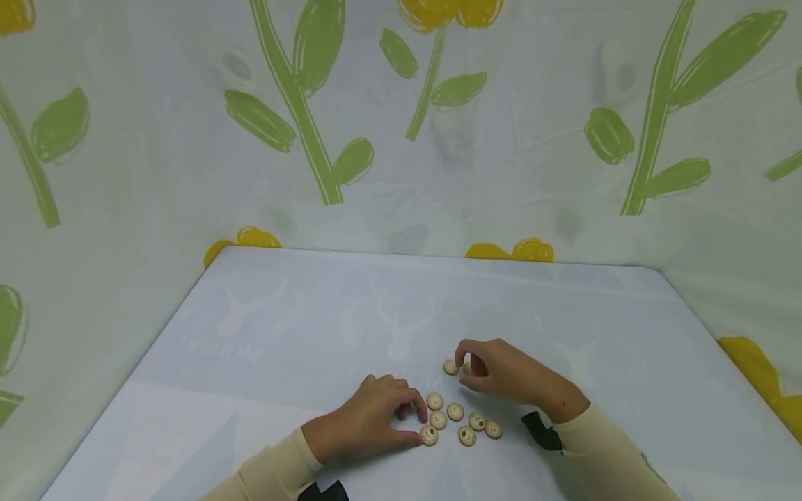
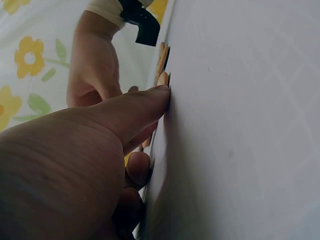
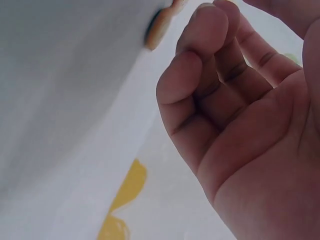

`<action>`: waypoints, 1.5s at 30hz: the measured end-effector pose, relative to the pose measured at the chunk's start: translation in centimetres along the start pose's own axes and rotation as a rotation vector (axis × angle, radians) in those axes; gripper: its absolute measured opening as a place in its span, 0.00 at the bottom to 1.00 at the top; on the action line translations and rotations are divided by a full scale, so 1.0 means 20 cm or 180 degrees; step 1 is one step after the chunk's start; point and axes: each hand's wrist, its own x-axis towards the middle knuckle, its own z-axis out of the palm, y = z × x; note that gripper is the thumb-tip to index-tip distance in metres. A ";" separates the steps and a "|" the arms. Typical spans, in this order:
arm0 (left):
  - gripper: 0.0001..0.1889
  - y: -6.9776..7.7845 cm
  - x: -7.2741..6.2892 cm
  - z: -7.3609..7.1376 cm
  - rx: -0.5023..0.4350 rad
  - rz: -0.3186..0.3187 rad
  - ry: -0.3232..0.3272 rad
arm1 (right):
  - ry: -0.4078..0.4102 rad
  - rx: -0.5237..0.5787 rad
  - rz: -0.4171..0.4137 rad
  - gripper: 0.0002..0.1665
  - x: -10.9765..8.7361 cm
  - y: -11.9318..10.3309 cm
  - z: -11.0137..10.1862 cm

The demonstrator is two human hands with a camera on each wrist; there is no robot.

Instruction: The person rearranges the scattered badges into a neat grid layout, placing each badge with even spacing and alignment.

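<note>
Small round wooden buttons lie flat on the table. My left hand [image 1: 379, 417] rests beside a short column of them, its thumb tip at the lowest button [image 1: 429, 436] and its index fingertip beside the middle button [image 1: 438, 419]. Seen from the left wrist, the thumb [image 2: 145, 107] reaches along the tabletop to a button's edge [image 2: 163, 78]. My right hand [image 1: 504, 372] is farther back, thumb and bent index finger apart around a partly hidden button [image 1: 467, 368]. Another button [image 1: 450, 367] lies just left of that index finger. The right wrist view shows the other fingers curled loosely over a bare palm.
Between the hands sit a single button [image 1: 455, 411] and a cluster of buttons [image 1: 477, 422] toward the front. The pale table [image 1: 301, 327] carries faint deer prints. Behind it hangs a white curtain [image 1: 514, 160] with green stems and yellow flowers.
</note>
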 end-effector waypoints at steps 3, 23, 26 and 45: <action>0.10 0.00 0.00 0.00 0.0001 0.0027 0.0030 | -0.0062 0.0029 -0.0103 0.11 0.00 -0.03 0.00; 0.09 0.00 -0.01 0.02 -0.0132 0.0132 0.0036 | -0.0759 0.0328 -0.0202 0.09 -0.04 -0.09 0.05; 0.10 0.00 -0.01 0.02 -0.0068 0.0144 0.0037 | -0.0736 0.0302 -0.0175 0.10 -0.05 -0.08 0.06; 0.10 0.00 -0.01 0.00 -0.0071 0.0043 0.0031 | -0.0538 0.0207 -0.0274 0.11 -0.07 -0.06 0.10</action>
